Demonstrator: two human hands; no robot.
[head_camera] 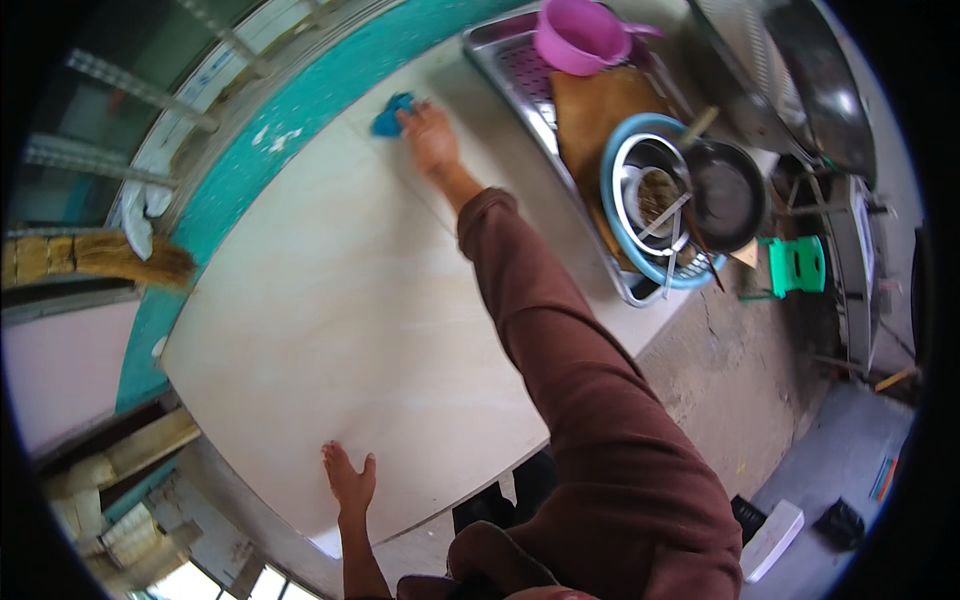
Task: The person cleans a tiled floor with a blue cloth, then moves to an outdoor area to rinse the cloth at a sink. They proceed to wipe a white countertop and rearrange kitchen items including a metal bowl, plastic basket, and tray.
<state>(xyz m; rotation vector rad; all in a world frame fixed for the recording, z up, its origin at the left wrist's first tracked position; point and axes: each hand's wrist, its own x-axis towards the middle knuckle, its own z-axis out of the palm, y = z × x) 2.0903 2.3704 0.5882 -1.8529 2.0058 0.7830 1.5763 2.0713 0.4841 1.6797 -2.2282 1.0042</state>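
Observation:
My right hand (pixel 435 142) reaches to the far side of a pale tabletop (pixel 330 300). Under its fingers is a crumpled blue cloth (pixel 393 116), pressed against the surface near the wall. Part of the cloth is covered by the fingers, and the hand looks slightly blurred. Close to the near left edge of the table, my left hand (pixel 350 476) is spread with its thumb apart and nothing in it. Whether its fingers touch the tabletop is hard to tell.
Right of my arm, a metal tray (pixel 547 139) holds a pink dipper (pixel 574 37), a brown board (pixel 592 127) and a blue basket (pixel 611 180) with stacked bowls. A dark pan (pixel 727 195) sits beside them. A straw brush (pixel 135 259) projects at left. A green chair (pixel 796 266) stands beyond.

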